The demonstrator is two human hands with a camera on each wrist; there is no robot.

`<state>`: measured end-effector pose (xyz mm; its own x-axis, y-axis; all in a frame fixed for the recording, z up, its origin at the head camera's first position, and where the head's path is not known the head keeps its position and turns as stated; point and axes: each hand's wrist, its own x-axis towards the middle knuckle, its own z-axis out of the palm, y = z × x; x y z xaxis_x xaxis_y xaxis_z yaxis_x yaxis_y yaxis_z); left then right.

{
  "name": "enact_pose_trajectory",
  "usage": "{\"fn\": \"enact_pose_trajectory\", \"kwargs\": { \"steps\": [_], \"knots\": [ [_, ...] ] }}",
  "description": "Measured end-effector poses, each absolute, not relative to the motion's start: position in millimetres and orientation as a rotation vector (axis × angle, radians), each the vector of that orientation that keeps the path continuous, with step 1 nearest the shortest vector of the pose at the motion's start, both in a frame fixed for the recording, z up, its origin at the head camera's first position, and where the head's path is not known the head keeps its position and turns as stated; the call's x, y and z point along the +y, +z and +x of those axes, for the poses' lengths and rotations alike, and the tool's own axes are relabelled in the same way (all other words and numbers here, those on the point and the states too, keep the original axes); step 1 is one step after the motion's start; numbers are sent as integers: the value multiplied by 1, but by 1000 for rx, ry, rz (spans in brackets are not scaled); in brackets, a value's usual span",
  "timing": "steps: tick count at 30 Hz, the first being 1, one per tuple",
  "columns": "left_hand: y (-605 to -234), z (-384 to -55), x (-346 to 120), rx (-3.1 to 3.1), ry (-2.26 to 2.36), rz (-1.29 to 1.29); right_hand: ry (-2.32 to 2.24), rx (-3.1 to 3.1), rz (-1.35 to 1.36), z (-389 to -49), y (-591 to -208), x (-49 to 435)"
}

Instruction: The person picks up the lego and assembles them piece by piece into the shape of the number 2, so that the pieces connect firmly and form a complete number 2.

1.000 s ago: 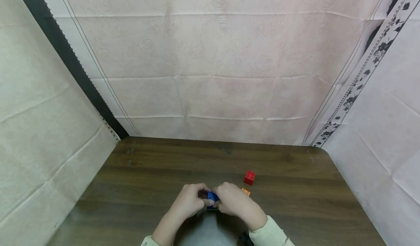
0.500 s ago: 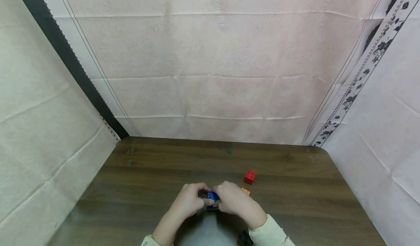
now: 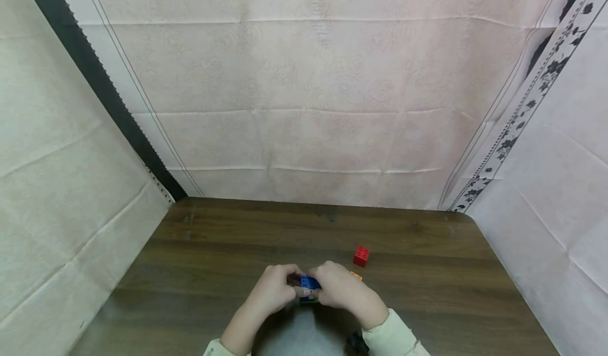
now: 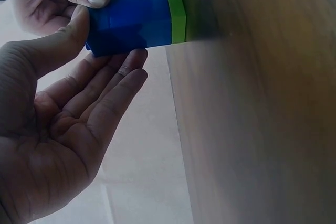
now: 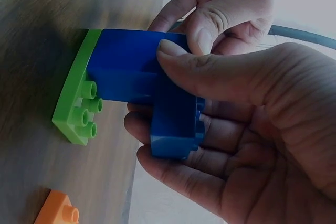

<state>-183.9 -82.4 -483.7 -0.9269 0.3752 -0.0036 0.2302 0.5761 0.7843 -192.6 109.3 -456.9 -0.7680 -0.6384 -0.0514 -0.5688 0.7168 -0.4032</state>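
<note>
Both hands meet over a small stack of toy building bricks near the front of the table. In the right wrist view, a blue lower part (image 5: pixel 123 64) stands on a green plate (image 5: pixel 68 106) with bare studs showing at one end. A blue upper brick (image 5: pixel 173 111) lies across its top and overhangs one side. My right hand (image 3: pixel 339 287) pinches this upper brick between thumb and fingers. My left hand (image 3: pixel 273 291) grips the blue stack from the other side, its thumb near the top and fingers along a side. From the head, the hands hide much of the stack.
A red brick (image 3: pixel 361 256) lies beyond the right hand on the wooden table (image 3: pixel 237 229). An orange brick (image 3: pixel 356 275) sits close to that hand, partly covered by it. Cloth walls (image 3: pixel 309 108) enclose the table's back and sides.
The right hand has shifted very slightly right and away from the body, covering more of the orange brick. A little more blue shows between the hands. The left hand has hardly moved.
</note>
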Motion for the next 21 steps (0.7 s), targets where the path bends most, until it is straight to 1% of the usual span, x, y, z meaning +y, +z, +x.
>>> {"fn": "enact_pose_trajectory", "kwargs": {
  "steps": [12, 21],
  "knots": [
    [-485, -185, -83, 2638, 1259, 496, -589, 2697, -1009, -194, -460, 115],
    [-483, -184, -83, 2636, 1264, 509, -606, 2677, -980, -193, -458, 116]
  ]
}}
